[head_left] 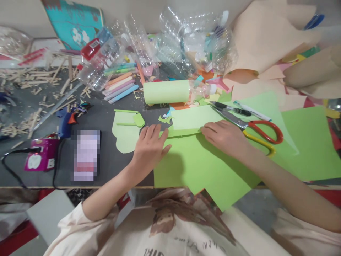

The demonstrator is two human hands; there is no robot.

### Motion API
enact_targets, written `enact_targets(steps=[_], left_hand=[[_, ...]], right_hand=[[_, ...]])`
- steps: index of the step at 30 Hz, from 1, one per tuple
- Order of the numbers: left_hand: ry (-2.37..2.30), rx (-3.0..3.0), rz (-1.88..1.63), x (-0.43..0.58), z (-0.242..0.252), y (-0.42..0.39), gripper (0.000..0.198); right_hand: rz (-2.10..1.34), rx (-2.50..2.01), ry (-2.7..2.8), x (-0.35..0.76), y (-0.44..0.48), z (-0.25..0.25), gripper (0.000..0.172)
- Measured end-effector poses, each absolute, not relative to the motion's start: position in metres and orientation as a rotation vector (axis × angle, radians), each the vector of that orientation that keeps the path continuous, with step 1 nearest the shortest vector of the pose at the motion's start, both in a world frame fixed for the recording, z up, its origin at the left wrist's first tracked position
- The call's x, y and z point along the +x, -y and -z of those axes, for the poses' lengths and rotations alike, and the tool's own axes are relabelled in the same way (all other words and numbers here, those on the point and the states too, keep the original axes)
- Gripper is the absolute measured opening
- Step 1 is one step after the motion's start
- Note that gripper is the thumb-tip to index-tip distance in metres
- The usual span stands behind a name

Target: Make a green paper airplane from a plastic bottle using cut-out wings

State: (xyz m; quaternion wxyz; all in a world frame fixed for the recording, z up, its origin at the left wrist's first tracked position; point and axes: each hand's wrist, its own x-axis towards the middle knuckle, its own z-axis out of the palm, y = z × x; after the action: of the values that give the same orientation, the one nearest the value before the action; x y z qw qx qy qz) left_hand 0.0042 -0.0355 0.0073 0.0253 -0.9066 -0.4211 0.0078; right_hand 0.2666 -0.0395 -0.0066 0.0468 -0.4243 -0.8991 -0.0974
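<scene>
A sheet of bright green paper [170, 170] lies before me with a narrow folded strip along its far edge. My left hand [150, 144] rests at the strip's left end, fingers stretched out and thumb apart. At the right end, my right hand [223, 137] has its fingers bent together over the fold; its thumb is hidden. A paler green piece of paper [191, 117] is just beyond the strip. Scissors [239, 122] with red and yellow handles lie beside my right hand. Left of my left hand is a pale green paper cutout [125, 138] with thin green strips on it.
A bottle wrapped in pale green paper [166, 91] lies beyond the sheet, near colored sticks [121, 87]. Clear plastic bottles [181, 39] and crumpled tan paper [266, 39] crowd the back. To the left are a phone [86, 154], a purple box [41, 154] and a blue glue gun [64, 122].
</scene>
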Motion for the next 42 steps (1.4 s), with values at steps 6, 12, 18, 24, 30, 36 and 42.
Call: enact_targets(steps=[6,12,18,24,30,36,42], left_hand=[[1.494,-2.972,-0.218,0.02,-0.02,0.015,0.035],[2.256,-3.039,0.643,0.0,-0.017,-0.007,0.031],[3.127,-1.901,2.46,-0.007,0.006,-0.02,0.025],[3.104,-1.683,2.735,0.006,0.013,-0.015,0.02],[3.153,-2.142,2.41,0.01,0.015,-0.01,0.027],[3.074,-2.339,2.416,0.012,0.011,-0.01,0.038],[2.993,-2.269,2.581,0.01,0.014,-0.008,0.037]], right_hand=[[0.352,-1.214,2.465,0.264,0.045,-0.018,0.013],[0.174,-1.605,2.194,0.297,0.064,-0.034,0.025],[-0.041,-2.138,2.218,0.349,0.094,-0.008,0.04],[0.017,-2.264,2.244,0.355,0.097,0.005,0.056],[-0.123,-2.337,2.338,0.357,0.079,0.001,0.059],[-0.294,-2.358,2.164,0.358,0.081,-0.008,0.047],[-0.983,-2.252,1.533,0.351,0.113,-0.03,0.037]])
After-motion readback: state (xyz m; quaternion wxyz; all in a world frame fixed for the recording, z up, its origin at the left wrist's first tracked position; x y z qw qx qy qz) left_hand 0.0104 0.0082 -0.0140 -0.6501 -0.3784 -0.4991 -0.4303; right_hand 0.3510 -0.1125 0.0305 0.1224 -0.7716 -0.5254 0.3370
